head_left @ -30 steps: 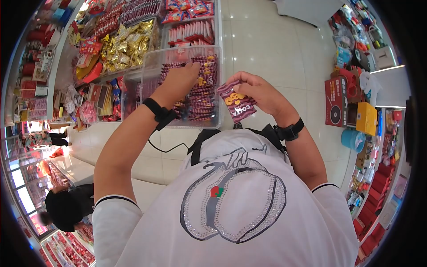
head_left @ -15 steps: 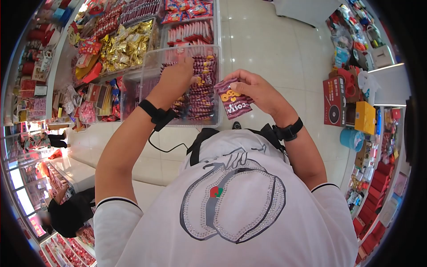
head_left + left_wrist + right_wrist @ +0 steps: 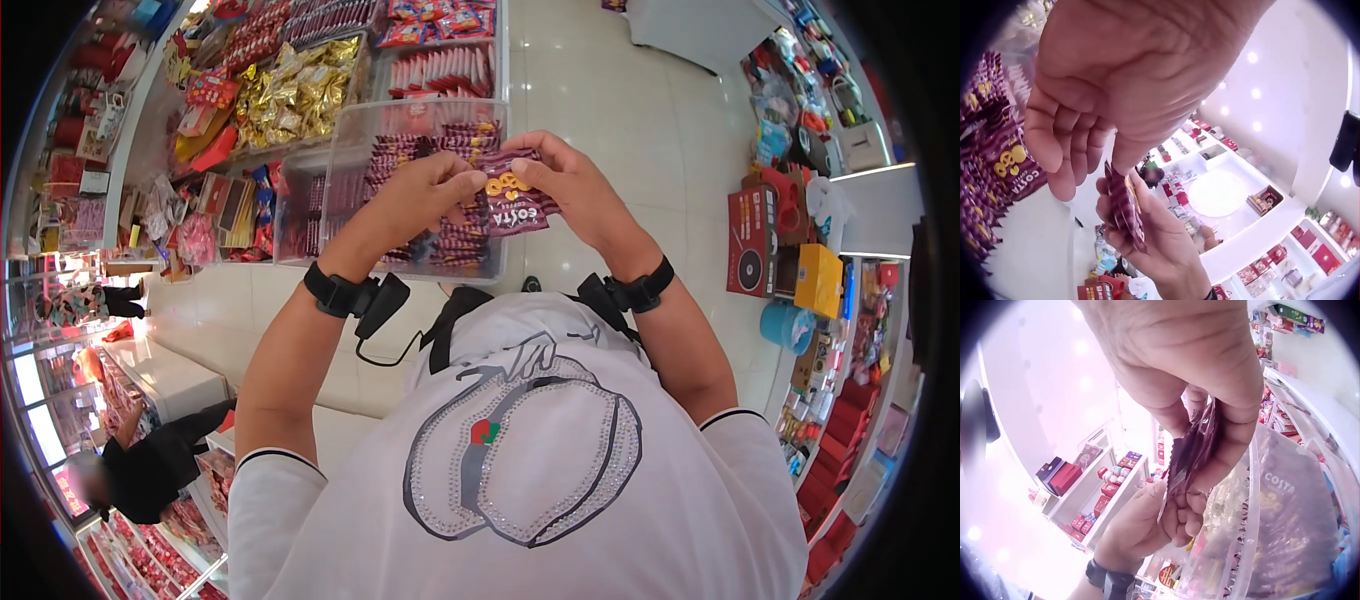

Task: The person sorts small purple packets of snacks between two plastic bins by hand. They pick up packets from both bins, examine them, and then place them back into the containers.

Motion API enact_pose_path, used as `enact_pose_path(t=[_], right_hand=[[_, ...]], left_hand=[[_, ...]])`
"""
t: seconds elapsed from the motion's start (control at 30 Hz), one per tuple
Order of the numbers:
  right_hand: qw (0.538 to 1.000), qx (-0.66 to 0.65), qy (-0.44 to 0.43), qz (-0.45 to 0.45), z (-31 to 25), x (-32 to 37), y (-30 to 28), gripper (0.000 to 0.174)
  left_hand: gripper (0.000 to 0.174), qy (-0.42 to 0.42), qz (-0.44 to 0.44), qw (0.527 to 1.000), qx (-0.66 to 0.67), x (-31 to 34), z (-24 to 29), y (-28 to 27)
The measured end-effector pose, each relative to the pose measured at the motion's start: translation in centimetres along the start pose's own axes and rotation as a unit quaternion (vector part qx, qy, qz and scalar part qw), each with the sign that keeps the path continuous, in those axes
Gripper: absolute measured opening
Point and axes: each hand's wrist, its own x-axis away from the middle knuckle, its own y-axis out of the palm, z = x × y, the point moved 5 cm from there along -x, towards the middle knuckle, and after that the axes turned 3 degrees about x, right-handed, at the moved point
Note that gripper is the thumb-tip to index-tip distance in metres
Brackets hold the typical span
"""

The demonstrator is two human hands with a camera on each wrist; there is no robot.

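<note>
The pale floor (image 3: 600, 90) is biggest, with room to move past the right edge of one see-through box (image 3: 347, 130). Lots of purple packets (image 3: 462, 245), too many to count, sit inside. There are two hands. The right hand (image 3: 590, 205) pinches a packet (image 3: 515, 210) up by the box's right edge. The left hand (image 3: 412, 198) has loosely bent fingers, and its thumb touches the packet's side. The packet is purple and shiny, with zigzag edges, white "COSTA" letters and little yellow rings.
</note>
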Motion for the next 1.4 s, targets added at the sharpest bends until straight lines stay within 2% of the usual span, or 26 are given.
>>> enact_pose_path(t=[0.23,0.4,0.43,0.53,0.57,0.6,0.67,0.77,0.87,0.97,1.17,1.4], right_hand=[[0.999,0.035,0.002,0.007,0.1,-0.5,1.1,0.029],[0.998,-0.047,0.021,0.032,0.3,-0.7,0.1,0.029],[0.997,-0.069,0.022,0.036,0.2,-0.8,-0.3,0.029],[0.996,-0.072,-0.001,0.044,0.1,-0.9,-2.1,0.032],[0.997,-0.066,0.007,0.048,-0.1,-0.7,-2.3,0.038],[0.997,-0.062,0.004,0.055,-0.3,-0.5,-2.4,0.039],[0.996,-0.053,-0.004,0.069,-0.4,-0.1,-2.6,0.042],[0.996,-0.051,-0.009,0.069,0.3,0.1,-3.3,0.049],[0.997,-0.027,-0.009,0.065,0.7,0.1,-3.8,0.053],[0.996,-0.033,-0.009,0.078,1.0,0.1,-3.9,0.049],[0.996,-0.053,0.021,0.066,0.6,0.5,-3.0,0.032],[0.996,-0.060,0.037,0.058,0.7,0.4,-2.7,0.029]], left_hand=[[0.037,0.010,-0.004,0.999,0.048,0.1,-0.7,1.2],[0.036,0.001,0.014,0.997,0.073,0.2,-0.8,-1.4],[0.037,0.033,0.042,0.994,0.094,0.2,-0.1,-2.2],[0.040,0.069,0.104,0.991,-0.044,0.3,1.9,-5.3],[0.034,0.135,0.098,0.979,-0.119,-1.8,-0.8,-6.5],[0.031,0.133,0.099,0.961,-0.223,-1.7,-0.5,-6.1],[0.026,0.126,0.096,0.892,-0.423,-1.8,0.0,-4.6],[0.021,0.180,0.043,0.869,-0.459,-2.6,-1.4,-1.6],[0.022,0.188,0.042,0.846,-0.496,-3.5,-1.9,-0.8],[0.025,0.225,0.047,0.825,-0.516,-4.1,-2.3,-0.7],[0.031,0.246,0.051,0.810,-0.530,-4.8,-3.0,0.4],[0.031,0.276,0.075,0.809,-0.514,-4.9,-2.8,0.9]])
